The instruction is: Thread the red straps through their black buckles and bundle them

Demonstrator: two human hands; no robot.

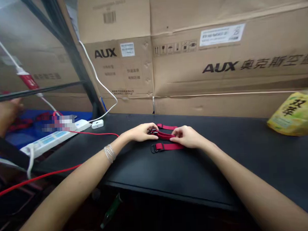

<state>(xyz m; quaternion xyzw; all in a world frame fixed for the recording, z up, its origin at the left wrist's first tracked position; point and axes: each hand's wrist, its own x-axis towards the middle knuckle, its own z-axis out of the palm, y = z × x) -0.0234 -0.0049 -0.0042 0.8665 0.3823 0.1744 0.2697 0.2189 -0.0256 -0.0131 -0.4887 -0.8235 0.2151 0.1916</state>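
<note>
Between my two hands a red webbing strap (165, 135) with a dark buckle is stretched just over the black table. The fingers of my left hand (143, 132) close on its buckle end, and a silver bracelet circles that wrist. Farther right, my right hand (187, 136) pinches the strap's other end between thumb and fingers. Nearer to me lies a second red strap (171, 147) with a black buckle and ring; its right end passes beneath my right hand. Behind the held one is another red strap (167, 126), partly hidden by my hands.
Large cardboard boxes (177, 71) stand along the table's back edge. A yellow pouch (292, 114) sits at the right. On the left are a white power strip (56, 135), a small white box (97, 124), a red cable (94, 133), a metal frame and another person's hand (7, 112).
</note>
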